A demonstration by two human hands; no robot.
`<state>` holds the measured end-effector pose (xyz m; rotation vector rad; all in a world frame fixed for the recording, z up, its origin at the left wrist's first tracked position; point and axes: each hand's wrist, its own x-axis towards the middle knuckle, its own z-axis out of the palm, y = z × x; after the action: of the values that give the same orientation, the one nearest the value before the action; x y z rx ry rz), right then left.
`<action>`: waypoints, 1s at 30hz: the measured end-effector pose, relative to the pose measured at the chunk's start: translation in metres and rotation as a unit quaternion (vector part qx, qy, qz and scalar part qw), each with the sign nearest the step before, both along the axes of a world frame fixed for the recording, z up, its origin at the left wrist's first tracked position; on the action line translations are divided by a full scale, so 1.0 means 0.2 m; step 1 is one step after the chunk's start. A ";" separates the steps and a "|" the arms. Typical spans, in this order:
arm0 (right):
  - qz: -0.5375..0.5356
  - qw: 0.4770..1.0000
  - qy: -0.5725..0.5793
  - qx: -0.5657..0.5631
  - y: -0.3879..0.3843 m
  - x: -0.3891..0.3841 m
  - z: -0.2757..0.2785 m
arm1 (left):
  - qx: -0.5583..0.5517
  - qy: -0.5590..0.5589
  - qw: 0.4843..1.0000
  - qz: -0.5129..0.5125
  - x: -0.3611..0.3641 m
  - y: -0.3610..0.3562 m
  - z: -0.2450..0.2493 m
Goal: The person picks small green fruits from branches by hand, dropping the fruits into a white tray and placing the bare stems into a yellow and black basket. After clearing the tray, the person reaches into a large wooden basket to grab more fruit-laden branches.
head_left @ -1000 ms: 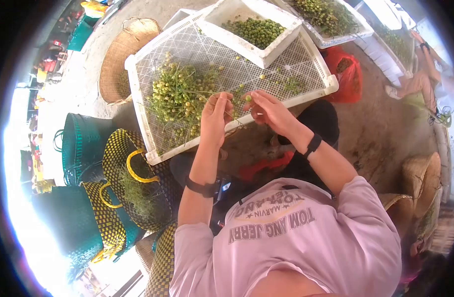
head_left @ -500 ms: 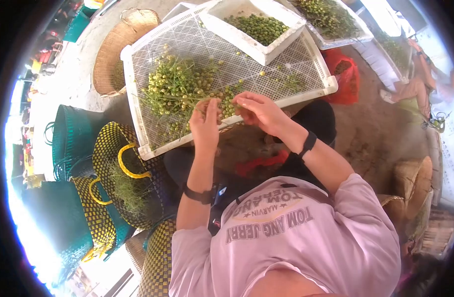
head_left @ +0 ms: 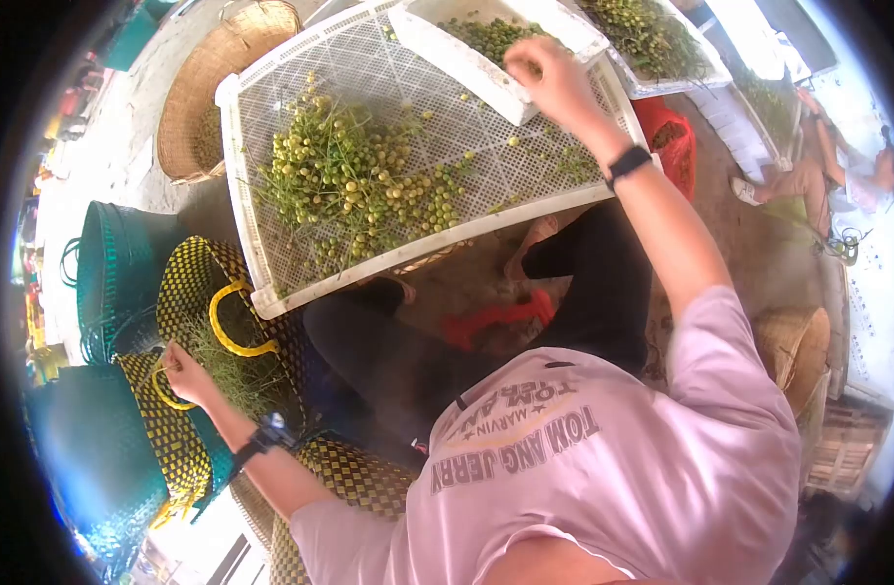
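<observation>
My right hand (head_left: 556, 80) is over the white foam box (head_left: 513, 105), fingers curled downward above the loose small round green fruits (head_left: 486, 37) inside. Whatever its fingers hold is hidden. Far to the left, my left hand (head_left: 185, 375) is closed beside the yellow handle (head_left: 166, 393) of a black-and-yellow woven basket. I cannot make out anything in its fingers. A heap of green fruits on thin stems (head_left: 344, 171) lies on the white perforated tray (head_left: 257, 263) between my hands.
A second woven basket (head_left: 195, 261) holds green stems (head_left: 237, 366). Teal baskets (head_left: 115, 258) stand at left, a wicker basket (head_left: 188, 102) behind them. Another foam box (head_left: 715, 78) with fruits is at upper right, near a red bag (head_left: 673, 156). A person (head_left: 808, 185) sits at far right.
My hands have parted from the tray's near edge. The right moved up and right over the foam box; the left swung down and left to the woven baskets.
</observation>
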<state>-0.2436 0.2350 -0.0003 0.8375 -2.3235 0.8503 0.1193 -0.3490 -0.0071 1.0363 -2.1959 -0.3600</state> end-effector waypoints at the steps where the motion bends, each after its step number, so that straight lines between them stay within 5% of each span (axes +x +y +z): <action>1: 0.029 0.986 -0.166 -0.007 -0.01 0.12 -0.03 | 0.001 -0.003 1.000 0.002 0.09 -0.21 -0.14; 2: 0.065 0.974 -0.186 0.109 0.02 0.21 -0.07 | -0.007 -0.243 0.966 0.089 0.18 -0.41 -0.31; 3: 0.072 0.955 -0.210 0.195 0.08 0.28 -0.18 | -0.017 -0.466 0.869 0.169 0.22 -0.52 -0.40; 4: 0.068 0.929 -0.203 0.303 0.13 0.34 -0.24 | 0.002 -0.478 0.865 0.153 0.12 -0.32 -0.25; 6: 0.034 0.917 -0.218 0.332 0.21 0.39 -0.37 | 0.041 -0.499 0.857 0.121 -0.11 0.14 0.09; 8: 0.023 0.899 -0.245 0.362 0.26 0.40 -0.43 | 0.013 -0.313 0.948 -0.053 -0.29 0.41 0.11; 10: 0.039 0.914 -0.228 0.332 0.26 0.41 -0.40 | 0.114 -0.160 0.955 -0.224 -0.50 0.90 0.20; 12: 0.055 0.930 -0.206 0.301 0.25 0.40 -0.33 | 0.178 -0.125 0.885 -0.412 -0.64 1.32 0.12; 15: 0.051 0.968 -0.201 0.142 0.16 0.44 -0.11 | 0.308 -0.173 0.762 -0.543 -0.77 1.86 0.10; 18: 0.023 0.971 -0.233 -0.057 0.05 0.51 0.00 | 0.270 -0.109 0.790 -0.540 -0.93 2.14 -0.03; 21: 0.027 0.941 -0.290 -0.172 -0.06 0.58 0.09 | 0.380 0.018 0.781 -0.496 -1.00 2.25 -0.02; 23: 0.081 0.906 -0.353 -0.219 -0.08 0.58 0.07 | 0.554 0.068 0.719 -0.414 -0.99 2.25 0.02; 25: 0.201 0.834 -0.410 -0.308 -0.12 0.62 0.06 | 0.558 0.092 0.723 -0.396 -0.98 2.21 0.02; 27: 0.207 0.830 -0.389 -0.341 -0.09 0.65 0.09 | 0.542 0.080 0.740 -0.390 -0.96 2.12 0.02; 30: 0.060 0.810 -0.406 -0.419 0.00 0.65 0.07 | 0.538 0.087 0.755 -0.365 -0.92 2.05 0.09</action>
<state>-0.1135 0.2355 0.0141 0.2074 -2.0800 2.4154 -0.0653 0.0607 0.0111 0.4880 -2.0476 -2.1592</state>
